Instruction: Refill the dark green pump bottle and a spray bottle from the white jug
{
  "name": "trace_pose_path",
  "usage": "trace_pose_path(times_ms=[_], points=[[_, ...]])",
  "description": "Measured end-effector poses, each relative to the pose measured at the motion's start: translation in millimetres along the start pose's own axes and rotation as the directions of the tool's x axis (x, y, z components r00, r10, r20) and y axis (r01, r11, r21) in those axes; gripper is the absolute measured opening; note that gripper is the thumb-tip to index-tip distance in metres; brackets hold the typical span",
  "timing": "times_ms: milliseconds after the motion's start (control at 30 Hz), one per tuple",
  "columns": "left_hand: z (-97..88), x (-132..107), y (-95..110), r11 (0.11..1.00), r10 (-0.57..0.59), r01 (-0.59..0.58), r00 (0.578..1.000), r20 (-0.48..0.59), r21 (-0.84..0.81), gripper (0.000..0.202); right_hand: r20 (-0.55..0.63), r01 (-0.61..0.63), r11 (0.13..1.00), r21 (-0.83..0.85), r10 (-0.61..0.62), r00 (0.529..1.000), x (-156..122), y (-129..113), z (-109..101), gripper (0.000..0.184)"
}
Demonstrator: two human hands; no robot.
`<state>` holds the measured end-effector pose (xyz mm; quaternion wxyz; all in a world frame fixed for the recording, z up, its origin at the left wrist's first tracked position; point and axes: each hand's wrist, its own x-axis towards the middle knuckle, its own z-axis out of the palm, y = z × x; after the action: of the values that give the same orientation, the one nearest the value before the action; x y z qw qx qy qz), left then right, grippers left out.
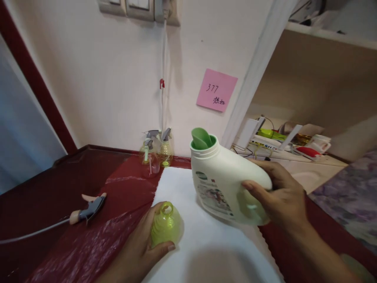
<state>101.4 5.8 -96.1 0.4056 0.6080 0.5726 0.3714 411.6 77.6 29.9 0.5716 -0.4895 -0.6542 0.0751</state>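
Observation:
My left hand (pixel 147 239) is wrapped round a translucent yellow-green spray bottle (pixel 167 228), which has no spray head on and shows its round neck opening. In my right hand (pixel 282 196) is a large pale jug (pixel 218 177) that looks like a laundry detergent bottle. The jug leans to the left, its uncapped mouth and green pouring spout up and left of my grip. Its mouth is above and to the right of the spray bottle, the two apart. A grey and peach trigger spray head (pixel 88 210) with a long tube lies on the left.
Several spray bottles with grey triggers (pixel 154 151) stand against the wall. A white cloth (pixel 173 184) covers part of the dark red table (pixel 35 184). A pink note (pixel 217 90) is on the wall; a shelf with a white router (pixel 268 143) is at right.

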Motion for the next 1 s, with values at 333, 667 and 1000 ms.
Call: trace_pose_path(times_ms=[333, 667, 1000], points=[[-2.7, 1, -20, 1.000, 0.018, -0.018, 0.999, -0.031, 0.005, 0.080, -0.105, -0.201, 0.875, 0.441, 0.272, 0.956, -15, 36, 72, 0.051], [-6.8, 2, -13, 0.998, 0.041, -0.037, 0.996, -0.073, 0.054, 0.079, -0.043, -0.238, 0.887, 0.395, 0.277, 0.960, -26, 48, 77, 0.052], [-5.9, 3, 8, 0.998, 0.058, -0.054, 0.980, -0.189, 0.027, 0.076, 0.040, -0.116, 0.993, -0.015, 0.116, 0.992, -115, 38, 33, 0.042]])
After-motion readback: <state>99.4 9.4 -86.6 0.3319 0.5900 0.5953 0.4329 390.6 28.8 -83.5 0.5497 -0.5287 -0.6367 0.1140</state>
